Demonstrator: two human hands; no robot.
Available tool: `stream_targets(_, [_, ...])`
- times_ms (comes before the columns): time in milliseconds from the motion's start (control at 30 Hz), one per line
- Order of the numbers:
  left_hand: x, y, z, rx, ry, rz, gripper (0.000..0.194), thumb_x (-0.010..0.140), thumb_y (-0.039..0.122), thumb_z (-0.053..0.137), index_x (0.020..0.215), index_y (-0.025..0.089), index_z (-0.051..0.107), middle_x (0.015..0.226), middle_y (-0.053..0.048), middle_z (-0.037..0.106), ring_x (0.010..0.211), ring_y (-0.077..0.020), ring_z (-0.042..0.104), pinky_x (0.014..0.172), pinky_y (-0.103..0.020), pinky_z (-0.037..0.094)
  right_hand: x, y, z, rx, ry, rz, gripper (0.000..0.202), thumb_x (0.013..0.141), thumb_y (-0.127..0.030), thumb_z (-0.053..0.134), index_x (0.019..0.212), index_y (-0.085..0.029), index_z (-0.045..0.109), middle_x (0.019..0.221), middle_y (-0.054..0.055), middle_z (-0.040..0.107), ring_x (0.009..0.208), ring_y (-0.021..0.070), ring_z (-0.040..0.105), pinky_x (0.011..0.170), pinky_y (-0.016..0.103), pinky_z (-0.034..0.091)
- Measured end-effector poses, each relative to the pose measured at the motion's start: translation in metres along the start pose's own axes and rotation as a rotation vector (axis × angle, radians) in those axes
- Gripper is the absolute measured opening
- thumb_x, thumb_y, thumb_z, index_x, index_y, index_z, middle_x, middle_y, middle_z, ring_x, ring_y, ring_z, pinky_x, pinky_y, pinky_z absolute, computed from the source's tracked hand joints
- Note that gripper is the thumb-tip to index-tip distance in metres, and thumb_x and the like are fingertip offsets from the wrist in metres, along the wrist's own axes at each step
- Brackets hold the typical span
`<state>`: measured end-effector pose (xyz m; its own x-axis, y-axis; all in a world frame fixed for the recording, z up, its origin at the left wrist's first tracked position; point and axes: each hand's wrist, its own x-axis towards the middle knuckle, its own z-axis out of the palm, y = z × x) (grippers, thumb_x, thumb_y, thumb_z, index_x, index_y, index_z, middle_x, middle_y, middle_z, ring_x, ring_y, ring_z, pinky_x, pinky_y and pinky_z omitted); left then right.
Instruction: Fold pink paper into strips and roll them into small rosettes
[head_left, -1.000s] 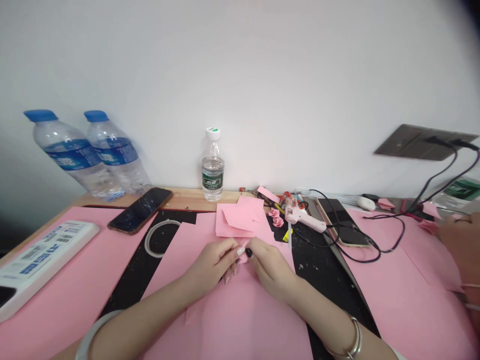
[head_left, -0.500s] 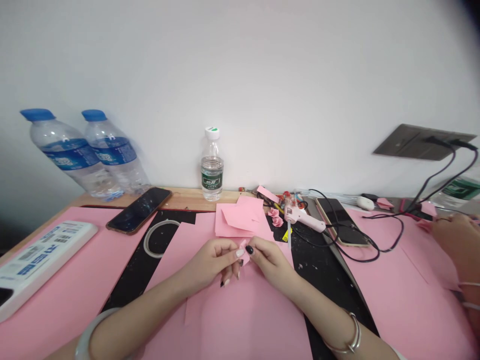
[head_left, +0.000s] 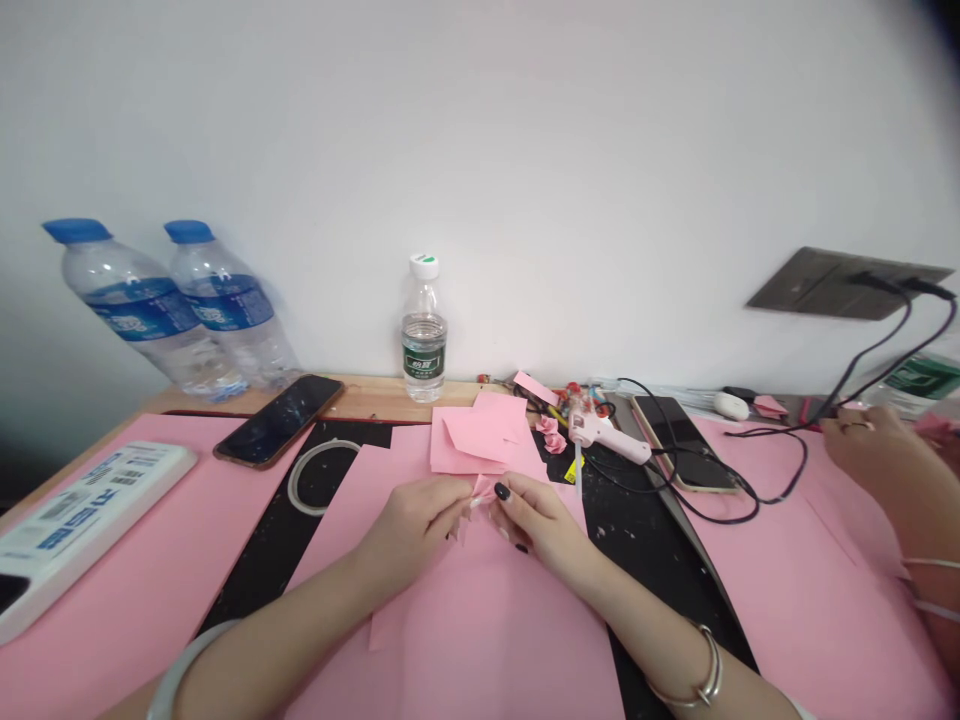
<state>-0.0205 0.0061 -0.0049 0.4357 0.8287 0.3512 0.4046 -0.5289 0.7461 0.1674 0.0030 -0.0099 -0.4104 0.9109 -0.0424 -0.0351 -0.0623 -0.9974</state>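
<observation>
Between my two hands is a small folded piece of pink paper (head_left: 484, 488), pinched at both sides above the large pink sheets (head_left: 495, 620). My left hand (head_left: 422, 515) grips its left side with thumb and fingers closed. My right hand (head_left: 538, 515) pinches the right side, its dark-nailed thumb on top. Fingers hide much of the piece. Just behind my hands lies a stack of small pink paper squares (head_left: 480, 435). Two pink paper roses (head_left: 553, 435) lie right of that stack, beside a pale pink glue gun (head_left: 611, 435).
Left are a phone (head_left: 281, 420), a roll of tape (head_left: 304, 485), a white box (head_left: 97, 520) and two large bottles (head_left: 225, 310). A small water bottle (head_left: 424, 345) stands by the wall. Right are another phone (head_left: 686, 450), black cables (head_left: 780, 495) and another person's hand (head_left: 874, 450).
My left fingers have turned over and closed in around the paper, which shows more of its top. At the right, the other person's hand has moved left.
</observation>
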Motion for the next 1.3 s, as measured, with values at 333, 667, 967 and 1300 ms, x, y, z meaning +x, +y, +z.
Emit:
stream_targets(333, [0.000,-0.018,0.003,0.088,0.163,0.319,0.024,0.091,0.009,0.048,0.101,0.016,0.070,0.094,-0.008,0.077,0.083,-0.0167,0.072,0.077,-0.025,0.058,0.005,0.005,0.000,0.205,0.058,0.115,0.039,0.075,-0.051,0.070,0.069,-0.017,0.051,0.051,-0.005,0.057,0.033,0.0046,0.043,0.033,0.016,0.029])
stream_targets(667, [0.007,0.002,-0.002,-0.384,0.004,-0.271,0.024,0.088,0.027,0.054,0.087,0.017,0.076,0.094,-0.007,0.077,0.088,-0.0222,0.070,0.082,-0.032,0.055,0.006,0.005,0.001,0.189,0.153,0.129,0.037,0.074,-0.047,0.070,0.066,-0.019,0.047,0.050,-0.004,0.060,0.033,0.0072,0.048,0.036,0.019,0.036])
stream_targets(967, [0.012,0.000,0.001,-0.605,0.063,-0.499,0.011,0.075,0.023,0.068,0.081,0.016,0.073,0.086,-0.006,0.077,0.083,-0.0216,0.070,0.080,-0.032,0.054,0.006,0.005,0.000,0.130,0.087,0.117,0.038,0.074,-0.051,0.069,0.075,-0.018,0.049,0.054,-0.004,0.061,0.038,0.0086,0.053,0.039,0.020,0.041])
stream_targets(1300, [0.011,-0.002,0.002,-0.636,0.022,-0.543,0.025,0.075,0.020,0.067,0.100,0.016,0.070,0.094,-0.007,0.077,0.090,-0.0234,0.070,0.087,-0.036,0.052,0.001,0.003,-0.001,-0.111,0.122,0.009,0.012,0.082,-0.028,0.059,0.080,-0.019,0.051,0.054,-0.005,0.056,0.043,0.0105,0.050,0.044,0.024,0.041])
